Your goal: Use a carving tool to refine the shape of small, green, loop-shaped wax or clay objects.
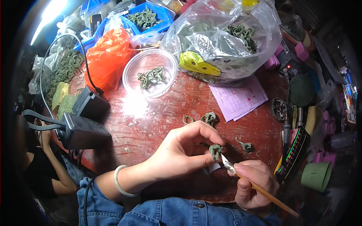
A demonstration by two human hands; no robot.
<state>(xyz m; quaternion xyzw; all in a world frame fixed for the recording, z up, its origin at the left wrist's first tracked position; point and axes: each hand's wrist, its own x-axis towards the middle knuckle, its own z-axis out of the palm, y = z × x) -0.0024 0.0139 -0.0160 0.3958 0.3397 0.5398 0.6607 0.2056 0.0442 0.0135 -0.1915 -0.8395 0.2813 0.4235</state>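
Two hands occupied | left hand [180, 147] pinches green piece [215, 152] | right hand [257, 184] grips knife [229, 165] | advised: brace piece, short light strokes, edge angled off thumb

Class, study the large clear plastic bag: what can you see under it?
Pink paper sheets stick out from under the near edge of the clear plastic bag, on the red table. Their far end is covered by the bag, so how far they reach cannot be seen.
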